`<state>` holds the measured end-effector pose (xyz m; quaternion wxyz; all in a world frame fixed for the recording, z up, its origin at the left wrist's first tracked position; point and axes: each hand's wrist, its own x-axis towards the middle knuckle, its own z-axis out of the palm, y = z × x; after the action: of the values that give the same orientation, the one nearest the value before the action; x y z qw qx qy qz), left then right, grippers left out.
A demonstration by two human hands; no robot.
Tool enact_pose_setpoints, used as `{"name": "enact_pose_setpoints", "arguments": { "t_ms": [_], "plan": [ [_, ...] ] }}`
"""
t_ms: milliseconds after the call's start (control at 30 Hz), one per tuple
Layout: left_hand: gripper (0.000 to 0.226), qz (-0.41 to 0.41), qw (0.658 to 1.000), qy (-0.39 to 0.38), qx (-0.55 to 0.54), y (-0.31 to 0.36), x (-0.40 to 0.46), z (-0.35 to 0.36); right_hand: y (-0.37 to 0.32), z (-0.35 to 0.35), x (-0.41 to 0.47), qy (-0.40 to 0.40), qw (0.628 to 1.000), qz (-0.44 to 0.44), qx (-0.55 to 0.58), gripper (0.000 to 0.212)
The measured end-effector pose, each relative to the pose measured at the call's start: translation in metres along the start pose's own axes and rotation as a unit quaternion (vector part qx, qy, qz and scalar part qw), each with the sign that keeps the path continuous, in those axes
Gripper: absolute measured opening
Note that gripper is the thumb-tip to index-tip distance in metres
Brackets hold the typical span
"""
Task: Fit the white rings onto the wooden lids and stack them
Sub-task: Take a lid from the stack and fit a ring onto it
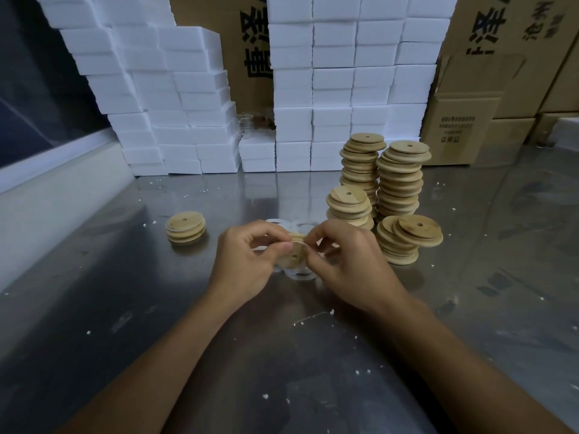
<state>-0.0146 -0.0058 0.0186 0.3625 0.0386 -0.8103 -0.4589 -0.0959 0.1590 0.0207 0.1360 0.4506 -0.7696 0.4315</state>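
A single wooden lid (293, 253), round with a small hole in its middle, is held above a steel table (156, 308) between both hands, tilted so that its flat face is turned toward the camera. The left hand (247, 261) is curled round the lid's left edge, thumb laid across the face and fingertips pinched at the top rim. The right hand (347, 264) is closed on the right edge, thumb and forefinger pinched at the same top rim, just beside the left fingertips. Whether a ring is already seated on this lid cannot be told, as the rim is hidden by the fingers. A small heap of loose white rings (302, 275) is seen lying on the table directly under and behind the hands, partly covered by them. To the left, well apart, a short stack of lids (185, 227) is set on the table. To the right, four more stacks of lids (398, 180) are gathered close together, two tall ones behind and two shorter ones in front, the nearest leaning and uneven. Along the back, white foam blocks (332, 89) are piled in walls, with cardboard boxes (463, 126) stacked behind and to the right. White crumbs (265, 395) are scattered over the table.
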Motion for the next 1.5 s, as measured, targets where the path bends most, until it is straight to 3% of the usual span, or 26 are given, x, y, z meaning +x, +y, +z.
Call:
{"name": "enact_pose_setpoints", "arguments": {
  "t_ms": [667,767,1167,1500],
  "plan": [
    [0.041,-0.007,1.000,-0.023,0.000,-0.006,0.005,-0.004,0.007,-0.006,0.003,-0.041,0.994,0.072,0.073,0.001],
    [0.040,-0.024,1.000,-0.014,-0.014,-0.007,0.005,-0.005,0.007,-0.002,0.000,-0.032,0.993,0.081,0.079,0.013],
    [0.027,-0.095,0.989,0.000,-0.109,-0.011,0.002,-0.004,0.014,0.001,0.002,-0.023,0.985,0.129,0.113,0.009],
    [0.033,-0.181,0.955,0.011,-0.234,-0.010,0.001,-0.001,0.009,-0.003,0.004,-0.029,0.973,0.148,0.176,0.011]
  ]
}}
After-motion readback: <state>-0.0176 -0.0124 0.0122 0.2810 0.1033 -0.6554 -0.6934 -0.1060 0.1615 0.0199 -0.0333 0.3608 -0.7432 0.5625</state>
